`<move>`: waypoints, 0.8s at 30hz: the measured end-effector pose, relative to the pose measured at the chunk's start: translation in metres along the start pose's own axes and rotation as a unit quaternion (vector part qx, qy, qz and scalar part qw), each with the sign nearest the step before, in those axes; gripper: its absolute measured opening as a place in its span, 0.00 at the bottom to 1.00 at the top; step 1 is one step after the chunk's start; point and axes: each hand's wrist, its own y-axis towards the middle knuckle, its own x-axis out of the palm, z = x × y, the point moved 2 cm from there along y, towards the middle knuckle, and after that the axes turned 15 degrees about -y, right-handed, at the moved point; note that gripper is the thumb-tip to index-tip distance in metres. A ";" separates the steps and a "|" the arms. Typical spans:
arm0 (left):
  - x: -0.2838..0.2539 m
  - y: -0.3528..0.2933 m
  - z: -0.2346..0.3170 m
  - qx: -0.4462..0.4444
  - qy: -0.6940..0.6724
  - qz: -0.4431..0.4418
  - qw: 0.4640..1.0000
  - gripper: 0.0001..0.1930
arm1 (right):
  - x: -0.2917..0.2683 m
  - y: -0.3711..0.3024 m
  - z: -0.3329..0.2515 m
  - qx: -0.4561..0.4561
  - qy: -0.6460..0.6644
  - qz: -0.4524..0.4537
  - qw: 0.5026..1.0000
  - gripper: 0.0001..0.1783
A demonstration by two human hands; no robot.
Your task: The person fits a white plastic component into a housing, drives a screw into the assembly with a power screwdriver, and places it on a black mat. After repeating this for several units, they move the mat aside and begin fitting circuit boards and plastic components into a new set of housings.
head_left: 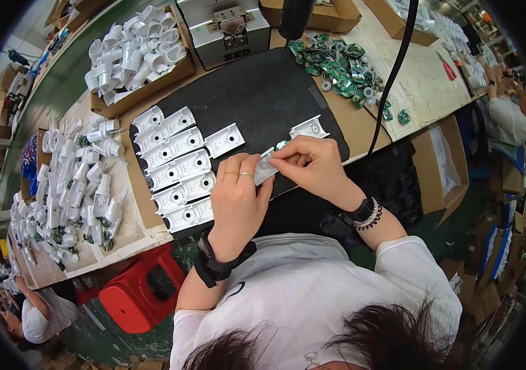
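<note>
Both hands, left hand [236,200] and right hand [312,163], pinch one white shell [265,168]; box [179,73] at 11 o'clock holds white housings [136,49].

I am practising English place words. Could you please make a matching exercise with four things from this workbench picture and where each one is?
Things:
1. white plastic shell
2. green circuit boards
3. red stool
4. cardboard box of white parts

Places:
a. far left of the bench
b. under the bench
c. between the left hand and right hand
d. heaped beyond the black mat

Pairs: 1-c, 2-d, 3-b, 4-a
</note>
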 end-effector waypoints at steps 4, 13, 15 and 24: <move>0.002 -0.002 0.001 0.009 0.006 0.009 1.000 0.19 | 0.003 -0.003 0.002 -0.006 -0.028 0.012 1.000 0.05; 0.001 -0.002 0.008 0.062 -0.010 0.038 0.997 0.19 | -0.008 -0.001 0.002 0.071 0.058 -0.022 0.996 0.04; 0.002 -0.003 0.009 0.071 -0.015 0.046 0.996 0.20 | -0.008 -0.002 0.003 0.077 0.076 -0.023 0.994 0.04; 0.002 -0.008 0.017 0.104 -0.034 0.062 0.992 0.20 | 0.003 -0.010 0.007 0.109 0.178 -0.082 0.975 0.02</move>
